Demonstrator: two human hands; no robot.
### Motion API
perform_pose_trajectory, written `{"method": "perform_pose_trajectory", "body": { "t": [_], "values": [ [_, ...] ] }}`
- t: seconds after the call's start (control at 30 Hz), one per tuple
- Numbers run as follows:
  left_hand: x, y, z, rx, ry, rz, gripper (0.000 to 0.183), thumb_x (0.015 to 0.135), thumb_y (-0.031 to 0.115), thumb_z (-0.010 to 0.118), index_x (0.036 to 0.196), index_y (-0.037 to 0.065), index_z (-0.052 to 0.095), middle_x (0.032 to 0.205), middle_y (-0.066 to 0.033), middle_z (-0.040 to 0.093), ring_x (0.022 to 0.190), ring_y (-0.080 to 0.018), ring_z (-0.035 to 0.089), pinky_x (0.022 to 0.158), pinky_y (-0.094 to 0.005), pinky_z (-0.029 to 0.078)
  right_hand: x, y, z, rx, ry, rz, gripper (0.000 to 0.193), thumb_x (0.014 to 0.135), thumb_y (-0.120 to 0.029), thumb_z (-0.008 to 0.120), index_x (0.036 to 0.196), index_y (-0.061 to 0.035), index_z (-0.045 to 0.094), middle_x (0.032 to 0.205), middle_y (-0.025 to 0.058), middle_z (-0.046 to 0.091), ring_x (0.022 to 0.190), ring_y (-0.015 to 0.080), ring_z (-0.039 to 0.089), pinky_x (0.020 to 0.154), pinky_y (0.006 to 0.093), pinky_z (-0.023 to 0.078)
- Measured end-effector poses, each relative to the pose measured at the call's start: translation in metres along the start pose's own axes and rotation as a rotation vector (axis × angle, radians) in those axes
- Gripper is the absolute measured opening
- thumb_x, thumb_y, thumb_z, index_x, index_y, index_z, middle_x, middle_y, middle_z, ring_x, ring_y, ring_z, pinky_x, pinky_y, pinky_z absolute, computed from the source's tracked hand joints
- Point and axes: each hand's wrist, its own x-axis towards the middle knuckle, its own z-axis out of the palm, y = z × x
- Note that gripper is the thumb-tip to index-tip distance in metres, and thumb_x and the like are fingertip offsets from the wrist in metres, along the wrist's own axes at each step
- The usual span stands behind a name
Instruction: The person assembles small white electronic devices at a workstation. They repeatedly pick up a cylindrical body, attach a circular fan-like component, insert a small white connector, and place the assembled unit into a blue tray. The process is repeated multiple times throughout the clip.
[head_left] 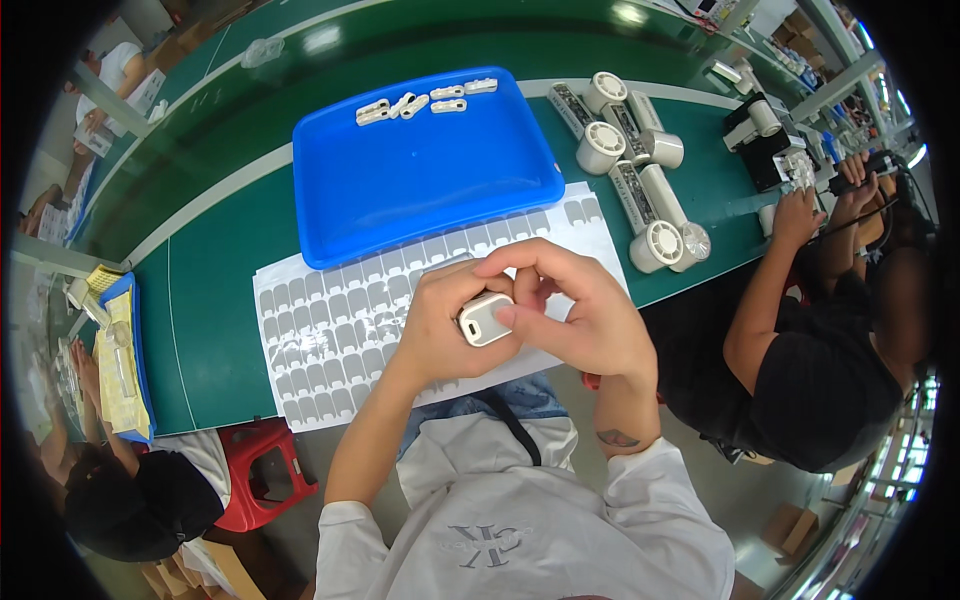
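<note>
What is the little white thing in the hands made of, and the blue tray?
The little white part, held between left hand and right hand, looks like smooth moulded plastic: rounded corners, a slight sheen. The blue tray also seems plastic: one even colour, a glossy surface and a raised, rounded rim.

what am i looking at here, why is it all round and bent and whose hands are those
This is one picture from a wide fisheye camera worn on a person's head, looking down, so straight edges curve. The two bare hands in the middle are the wearer's own. The left hand and right hand together hold a small white casing with an oval slot. Below them lies a sheet of grey stickers on a green bench. Behind is a blue tray with small white parts, and white cylindrical units to the right. Other people work nearby.
</note>
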Motion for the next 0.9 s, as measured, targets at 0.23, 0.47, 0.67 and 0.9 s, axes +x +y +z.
{"method": "perform_pose_trajectory", "body": {
  "t": [0.23, 0.47, 0.67, 0.9],
  "values": [
    [0.004, 0.007, -0.007, 0.011, -0.060, -0.067, 0.019, 0.063, 0.005, 0.073, 0.077, 0.007, 0.061, 0.070, -0.0057, 0.062, 0.059, -0.0181, 0.059, 0.055, -0.0290, 0.044, 0.000, 0.022, 0.003, 0.246, 0.056, -0.026, 0.030, 0.089, 0.001, 0.057, 0.118, -0.0027, 0.060, 0.083, -0.0013, 0.057, 0.075, 0.0051, 0.053, 0.070, 0.0208, 0.043],
    [0.005, 0.012, -0.035, -0.011, 0.044, 0.067, 0.022, 0.063, 0.008, 0.073, 0.080, 0.006, 0.061, 0.074, -0.0066, 0.061, 0.063, -0.0179, 0.058, 0.058, -0.0287, 0.044, -0.004, 0.029, 0.014, 0.231, 0.198, -0.148, 0.033, 0.090, 0.005, 0.048, 0.122, 0.0019, 0.054, 0.089, 0.0054, 0.058, 0.086, 0.0112, 0.056, 0.079, 0.0257, 0.045],
    [0.002, 0.050, -0.151, 0.340, 0.286, 0.137, 0.024, 0.072, 0.005, 0.066, 0.095, 0.001, 0.061, 0.088, -0.0082, 0.063, 0.080, -0.0145, 0.060, 0.072, -0.0287, 0.048, -0.033, 0.060, -0.008, 0.236, 0.333, -0.100, 0.028, 0.091, 0.005, 0.051, 0.119, 0.0047, 0.053, 0.084, 0.0082, 0.060, 0.080, 0.0140, 0.058, 0.076, 0.0268, 0.047],
    [-0.097, -0.011, -0.370, 0.861, 0.316, -0.364, 0.036, 0.082, 0.001, 0.055, 0.119, 0.001, 0.053, 0.094, -0.0030, 0.056, 0.085, -0.0109, 0.052, 0.075, -0.0243, 0.043, -0.061, 0.078, -0.040, 0.274, 0.458, -0.086, 0.027, 0.090, 0.004, 0.054, 0.117, 0.0040, 0.054, 0.083, 0.0064, 0.059, 0.079, 0.0124, 0.058, 0.074, 0.0260, 0.047]
  ]
}}
